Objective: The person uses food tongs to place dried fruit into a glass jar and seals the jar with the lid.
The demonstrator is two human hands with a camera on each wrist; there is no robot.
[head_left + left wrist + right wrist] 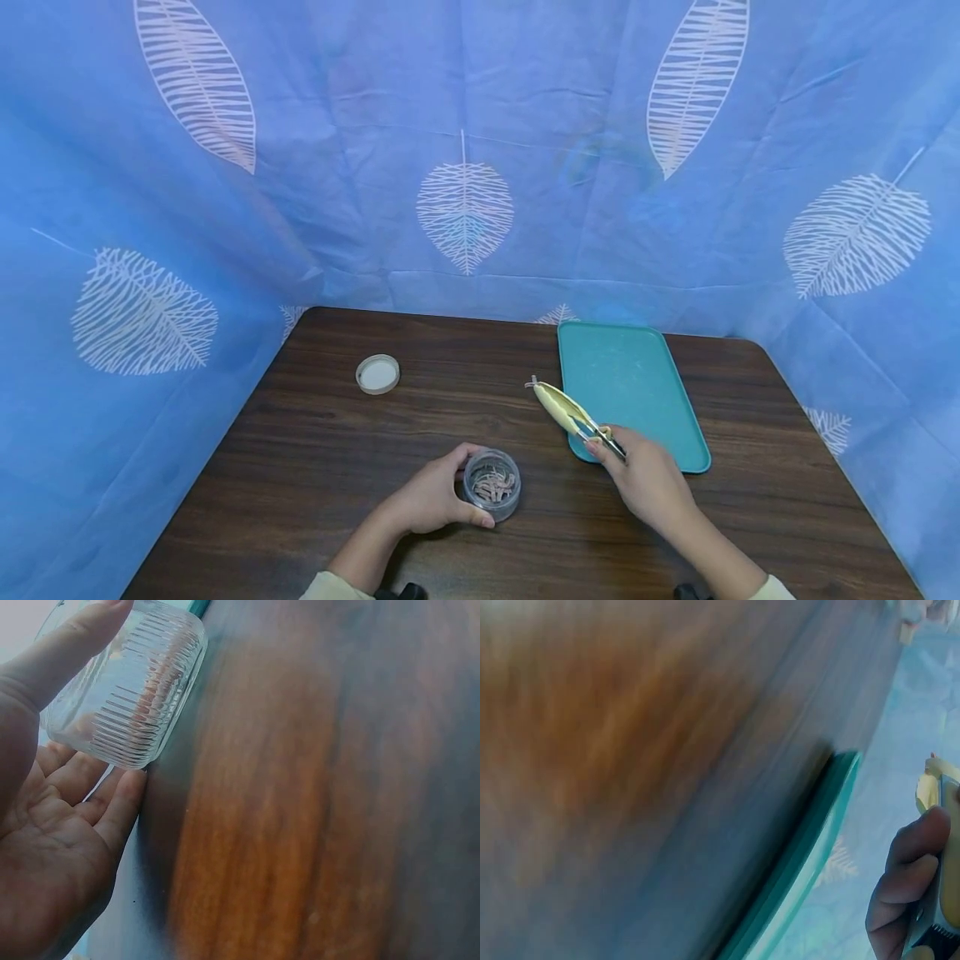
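The left hand (pixel 432 493) curls its fingers and thumb around a clear jar (pixel 512 504) near the front of the worktop (pixel 315 467); it looks light, stiff and slippery, best held by its ribbed wall. Thin pieces (pixel 493 485) inside seem light, perhaps fragile. The right hand (pixel 648 482) grips yellow tongs (pixel 555 407), likely springy, best squeezed midway, beside the tray (pixel 622 375).

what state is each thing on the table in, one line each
Jar: open, partly filled, gripped by the left hand
Brownish pieces: loose inside the jar
Lid: off, lying on the table
Tongs: held in the right hand, tips together, small piece there
Tray: flat on the table
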